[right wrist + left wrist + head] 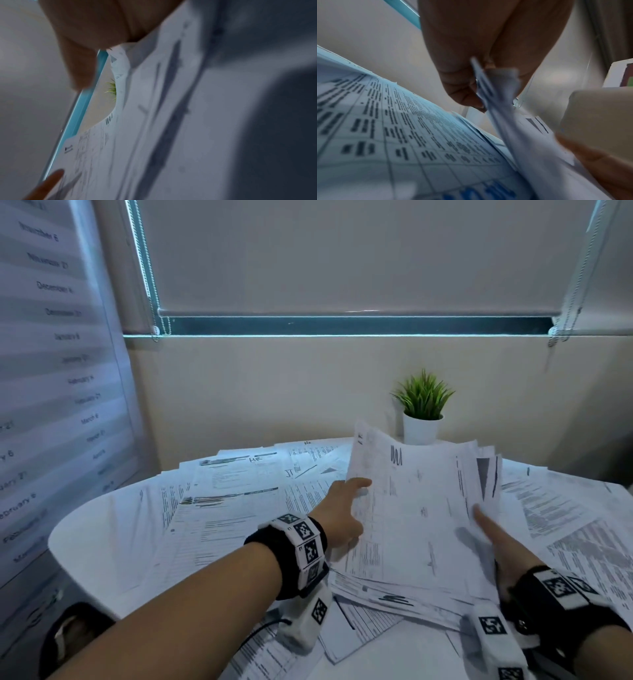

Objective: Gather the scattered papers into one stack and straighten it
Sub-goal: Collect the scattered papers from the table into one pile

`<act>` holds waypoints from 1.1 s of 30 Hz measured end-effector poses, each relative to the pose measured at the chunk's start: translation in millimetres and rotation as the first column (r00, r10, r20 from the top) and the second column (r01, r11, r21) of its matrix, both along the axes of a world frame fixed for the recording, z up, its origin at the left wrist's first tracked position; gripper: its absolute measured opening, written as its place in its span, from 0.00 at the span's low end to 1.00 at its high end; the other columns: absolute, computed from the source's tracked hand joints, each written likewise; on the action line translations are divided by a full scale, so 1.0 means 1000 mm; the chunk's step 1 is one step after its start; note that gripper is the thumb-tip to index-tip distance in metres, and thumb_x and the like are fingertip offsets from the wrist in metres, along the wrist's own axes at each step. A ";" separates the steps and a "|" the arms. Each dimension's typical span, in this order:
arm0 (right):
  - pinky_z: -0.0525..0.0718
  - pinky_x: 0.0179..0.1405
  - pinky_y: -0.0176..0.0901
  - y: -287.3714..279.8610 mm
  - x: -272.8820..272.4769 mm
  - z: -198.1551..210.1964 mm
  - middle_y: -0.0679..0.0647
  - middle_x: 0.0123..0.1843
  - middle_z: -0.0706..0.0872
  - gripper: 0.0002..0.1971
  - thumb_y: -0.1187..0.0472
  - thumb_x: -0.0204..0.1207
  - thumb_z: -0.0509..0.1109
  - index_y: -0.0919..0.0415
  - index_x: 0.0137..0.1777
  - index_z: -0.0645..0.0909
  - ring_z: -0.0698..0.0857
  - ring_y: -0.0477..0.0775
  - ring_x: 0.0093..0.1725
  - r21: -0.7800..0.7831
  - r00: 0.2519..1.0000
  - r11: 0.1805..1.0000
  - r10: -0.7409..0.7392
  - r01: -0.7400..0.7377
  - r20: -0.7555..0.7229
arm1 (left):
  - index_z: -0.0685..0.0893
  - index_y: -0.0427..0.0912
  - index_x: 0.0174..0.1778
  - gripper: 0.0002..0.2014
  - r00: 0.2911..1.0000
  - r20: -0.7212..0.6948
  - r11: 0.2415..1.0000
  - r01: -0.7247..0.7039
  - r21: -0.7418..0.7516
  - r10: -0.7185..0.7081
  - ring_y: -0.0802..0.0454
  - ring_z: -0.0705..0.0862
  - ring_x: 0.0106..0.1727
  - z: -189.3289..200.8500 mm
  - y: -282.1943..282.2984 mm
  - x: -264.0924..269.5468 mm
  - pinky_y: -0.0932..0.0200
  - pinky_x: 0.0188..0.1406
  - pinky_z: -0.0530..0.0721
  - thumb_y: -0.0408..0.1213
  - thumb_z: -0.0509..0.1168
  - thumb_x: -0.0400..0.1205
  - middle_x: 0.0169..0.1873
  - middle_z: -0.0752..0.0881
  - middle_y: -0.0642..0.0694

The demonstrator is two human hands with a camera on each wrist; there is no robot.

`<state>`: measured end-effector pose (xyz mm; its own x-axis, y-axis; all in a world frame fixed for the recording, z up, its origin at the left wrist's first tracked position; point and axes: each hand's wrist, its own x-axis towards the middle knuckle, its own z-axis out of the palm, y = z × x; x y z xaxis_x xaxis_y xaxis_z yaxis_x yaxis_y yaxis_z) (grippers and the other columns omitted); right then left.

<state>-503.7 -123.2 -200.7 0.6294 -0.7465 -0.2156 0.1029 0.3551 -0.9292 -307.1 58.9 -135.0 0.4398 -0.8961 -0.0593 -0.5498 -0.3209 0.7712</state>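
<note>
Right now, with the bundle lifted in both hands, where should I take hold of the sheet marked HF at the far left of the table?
Pinch the HF sheet at its near-left corner, coming from the left with the left hand. It lies flat on the table, and that side probably overhangs other sheets; the lifted bundle blocks the right.

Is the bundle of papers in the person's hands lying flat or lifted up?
Lifted: the bundle tilts up off the table, far edge raised, left hand and right hand gripping its sides.

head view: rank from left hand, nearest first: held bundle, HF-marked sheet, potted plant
1. held bundle: in the left hand's grip, right of centre.
2. HF-marked sheet: flat, back left.
3. potted plant: far edge, behind the bundle.
</note>
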 end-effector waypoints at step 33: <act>0.76 0.68 0.69 -0.018 -0.006 -0.023 0.65 0.55 0.89 0.58 0.47 0.24 0.91 0.64 0.63 0.81 0.87 0.69 0.56 -0.119 0.985 0.993 -0.034 0.014 -0.167 | 0.68 0.41 0.80 0.47 0.803 0.070 0.804 -0.594 0.015 0.592 0.36 0.79 0.70 0.022 0.152 0.210 0.52 0.63 0.78 0.40 0.82 0.66 0.73 0.76 0.42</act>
